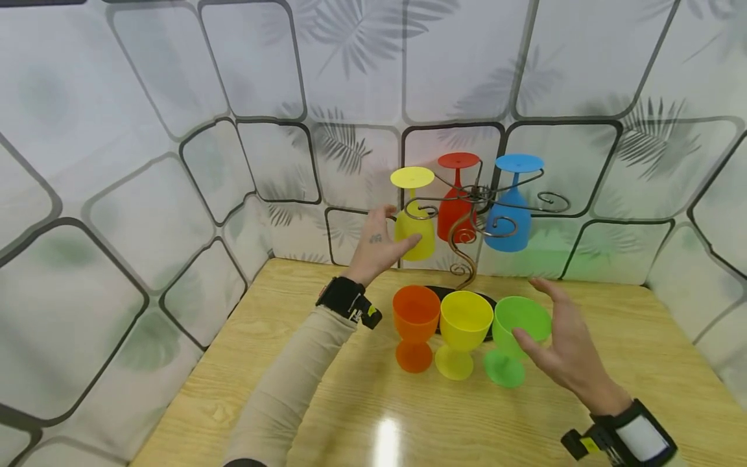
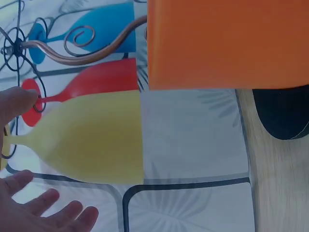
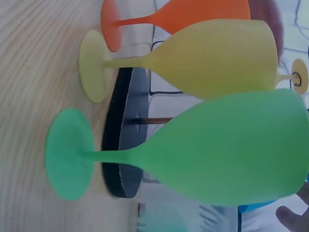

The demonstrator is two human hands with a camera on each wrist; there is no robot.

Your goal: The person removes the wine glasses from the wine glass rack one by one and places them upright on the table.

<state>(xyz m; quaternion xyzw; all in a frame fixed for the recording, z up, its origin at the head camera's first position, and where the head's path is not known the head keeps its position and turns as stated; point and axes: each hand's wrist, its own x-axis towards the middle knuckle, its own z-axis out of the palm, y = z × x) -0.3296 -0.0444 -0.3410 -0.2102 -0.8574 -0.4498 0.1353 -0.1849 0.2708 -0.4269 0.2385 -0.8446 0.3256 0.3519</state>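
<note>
Several plastic goblets are in the head view. A yellow goblet (image 1: 415, 240) hangs upside down from a metal stemware rack (image 1: 465, 259), beside a red goblet (image 1: 452, 217) and a blue goblet (image 1: 509, 227). My left hand (image 1: 379, 246) is spread around the hanging yellow goblet's bowl, thumb on the near side; the left wrist view shows space between the fingers (image 2: 46, 200) and the bowl. An orange goblet (image 1: 415, 318), a second yellow goblet (image 1: 465, 324) and a green goblet (image 1: 513, 334) stand upright in a row. My right hand (image 1: 566, 344), thumb and fingers apart, is beside the green goblet's rim.
The rack's dark base (image 3: 128, 145) sits behind the upright row on the wooden table (image 1: 327, 402). Curled metal arms (image 1: 551, 202) stick out from the rack's top. Patterned wall covering (image 1: 362, 65) encloses the table at the back and sides.
</note>
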